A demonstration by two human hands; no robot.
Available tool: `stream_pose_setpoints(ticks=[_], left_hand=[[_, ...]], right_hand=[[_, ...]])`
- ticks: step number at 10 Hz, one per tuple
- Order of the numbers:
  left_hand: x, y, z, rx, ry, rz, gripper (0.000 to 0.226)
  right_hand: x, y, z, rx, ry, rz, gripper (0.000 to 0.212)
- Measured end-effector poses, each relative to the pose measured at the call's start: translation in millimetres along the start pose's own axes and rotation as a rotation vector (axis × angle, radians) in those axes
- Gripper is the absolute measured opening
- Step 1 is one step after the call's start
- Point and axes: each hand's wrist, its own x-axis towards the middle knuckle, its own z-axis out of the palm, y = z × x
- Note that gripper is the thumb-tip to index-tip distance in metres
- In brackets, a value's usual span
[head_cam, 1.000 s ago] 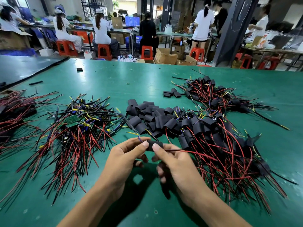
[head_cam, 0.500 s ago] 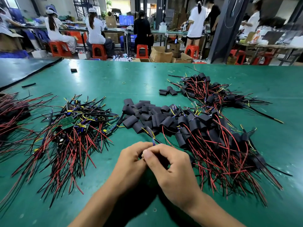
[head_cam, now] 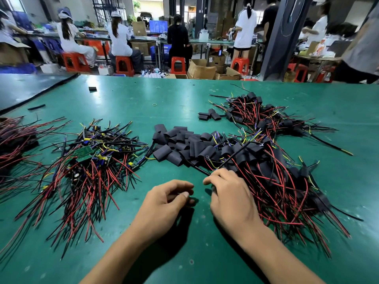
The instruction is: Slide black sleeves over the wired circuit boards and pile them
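Head view: left hand (head_cam: 166, 203) hovering at lower centre, fingers loosely curled, holding nothing. Right hand (head_cam: 229, 197) touching the near edge of the sleeved pile (head_cam: 272, 175) at right of centre, fingers curled; grip unclear. Loose black sleeves (head_cam: 180, 144) lying mid-frame. Bare wired boards (head_cam: 92, 158) sitting heaped at left on the green table (head_cam: 127, 99).

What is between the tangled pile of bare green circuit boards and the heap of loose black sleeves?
Head view: a narrow strip of green table mat, crossed by a few thin wire ends.
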Motion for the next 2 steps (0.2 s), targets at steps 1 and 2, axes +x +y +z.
stream_pose_setpoints(ticks=[1,2], left_hand=[[3.7,-1.0,-7.4,0.131,0.161,0.048,0.021],[6.9,-0.4,-13.6,0.178,0.26,0.048,0.019]], right_hand=[[0.3,-4.7,-2.5,0.056,-0.003,0.033,0.026],[7.2,-9.5,-17.4,0.339,0.118,0.108,0.016]])
